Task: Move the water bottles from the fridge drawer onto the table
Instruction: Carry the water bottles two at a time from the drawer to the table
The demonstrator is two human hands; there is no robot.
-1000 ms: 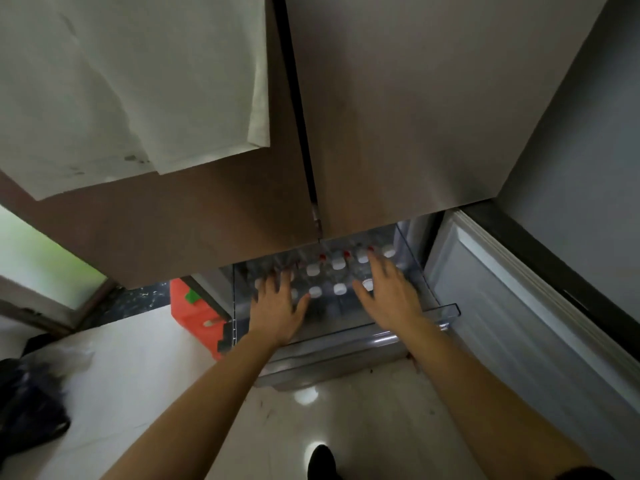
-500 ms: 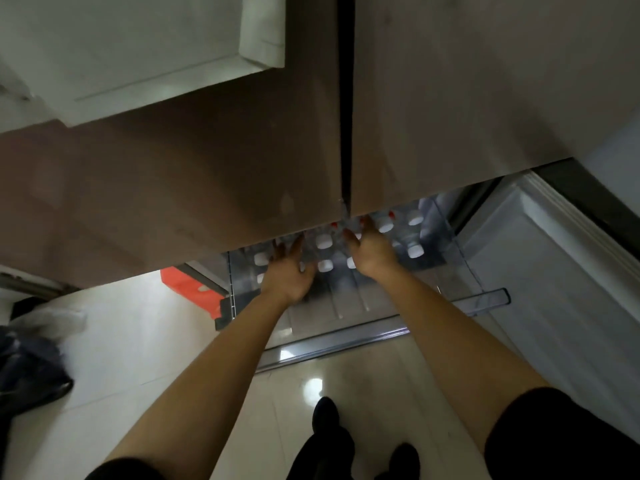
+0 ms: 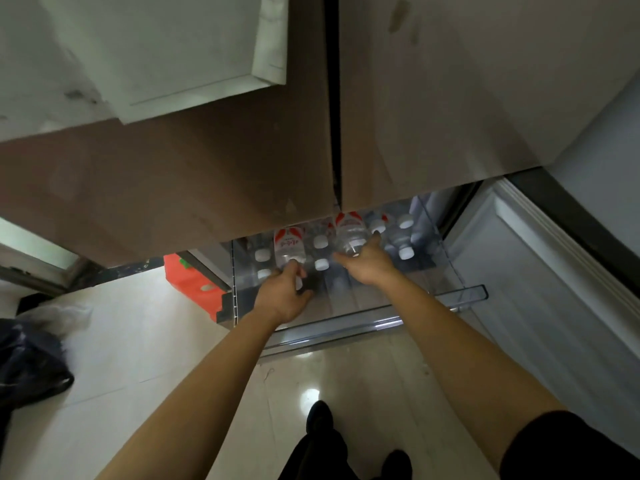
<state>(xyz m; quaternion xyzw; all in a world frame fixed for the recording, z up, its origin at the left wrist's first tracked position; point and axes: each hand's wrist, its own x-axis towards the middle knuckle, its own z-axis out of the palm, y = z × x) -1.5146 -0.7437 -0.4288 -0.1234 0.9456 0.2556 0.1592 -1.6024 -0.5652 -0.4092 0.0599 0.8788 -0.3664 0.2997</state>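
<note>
The left hand (image 3: pixel 282 299) is closed around the neck end of a water bottle (image 3: pixel 289 245), gripping it at the cap so that the bottle tips away with its red and white label facing up. The right hand (image 3: pixel 367 265) grips a second bottle (image 3: pixel 350 233) the same way, fingers wrapped near the cap, the labelled body pointing toward the back of the fridge. Both bottles are raised above the others but remain over the fridge drawer (image 3: pixel 467 292), which is pulled out with clear plastic walls.

Between and around the two hands more bottles stand upright in the drawer, seen as white caps (image 3: pixel 321 241): a few to the left of the left hand, two between the hands, and several on the right just beyond the right hand. The front part of the drawer, nearest the person, is bare.

Above the drawer the two brown upper fridge doors (image 3: pixel 242 168) are closed, with a dark seam between them. A lower door (image 3: pixel 540 289) stands open at the right. A red box (image 3: pixel 194 282) sits on the floor just left of the drawer, and a dark plastic bag (image 3: pixel 31 365) lies farther left on the pale glossy floor (image 3: pixel 138 358). The person's dark shoes (image 3: pixel 320 419) show at the bottom, and a dark sleeve (image 3: pixel 571 448) covers the right upper arm.
</note>
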